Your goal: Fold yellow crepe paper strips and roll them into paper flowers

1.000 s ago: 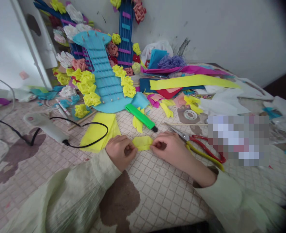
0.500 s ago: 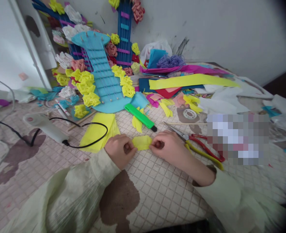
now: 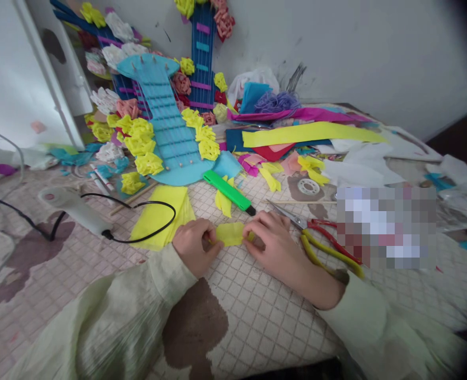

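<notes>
A small piece of yellow crepe paper [image 3: 230, 234] is stretched between my two hands, just above the quilted cloth. My left hand [image 3: 196, 246] pinches its left end between thumb and fingers. At the right end, my right hand [image 3: 271, 244] pinches it too, with the fingers curled. Beside my left hand lies a stack of yellow crepe paper sheets [image 3: 160, 211]. A green box cutter [image 3: 229, 191] rests just beyond the piece. Scissors with red and yellow handles [image 3: 313, 232] lie next to my right hand, partly behind the wrist.
A white glue gun [image 3: 73, 208] with a black cable lies at left. Behind stands a light blue paper guitar [image 3: 168, 126] with yellow paper flowers. A long yellow strip [image 3: 313, 133], purple yarn [image 3: 277, 100], a white spool [image 3: 308, 186] and paper scraps crowd the back right.
My right hand has turned slightly and its fingers have shifted at the right end of the yellow piece. My left hand stays nearly in place, still pinching.
</notes>
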Action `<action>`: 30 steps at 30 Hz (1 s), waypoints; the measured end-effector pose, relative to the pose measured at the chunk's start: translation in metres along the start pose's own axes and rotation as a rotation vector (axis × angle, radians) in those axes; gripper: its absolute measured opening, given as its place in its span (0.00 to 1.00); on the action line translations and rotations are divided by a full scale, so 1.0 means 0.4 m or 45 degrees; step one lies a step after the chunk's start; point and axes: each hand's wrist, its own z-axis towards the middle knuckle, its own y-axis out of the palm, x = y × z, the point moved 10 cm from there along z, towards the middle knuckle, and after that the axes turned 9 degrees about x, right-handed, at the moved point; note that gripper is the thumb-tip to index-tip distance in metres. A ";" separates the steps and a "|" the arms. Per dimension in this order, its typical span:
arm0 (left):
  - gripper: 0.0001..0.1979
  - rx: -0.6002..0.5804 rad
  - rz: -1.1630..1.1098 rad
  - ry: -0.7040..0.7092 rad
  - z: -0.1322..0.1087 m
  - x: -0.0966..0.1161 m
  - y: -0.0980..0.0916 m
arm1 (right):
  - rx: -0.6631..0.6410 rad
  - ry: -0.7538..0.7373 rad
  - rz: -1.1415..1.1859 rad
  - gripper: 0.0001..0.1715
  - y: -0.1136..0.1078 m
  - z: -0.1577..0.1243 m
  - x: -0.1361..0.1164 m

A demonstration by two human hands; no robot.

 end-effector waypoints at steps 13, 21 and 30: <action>0.10 -0.018 -0.008 0.025 0.000 0.004 0.001 | -0.119 -0.344 -0.199 0.23 0.030 -0.025 -0.064; 0.10 -0.025 0.012 0.022 -0.002 0.003 0.003 | -0.055 -0.233 -0.150 0.11 -0.004 -0.022 -0.036; 0.10 -0.050 0.008 0.003 -0.003 -0.001 0.003 | -0.063 -0.161 -0.097 0.10 -0.018 -0.023 -0.012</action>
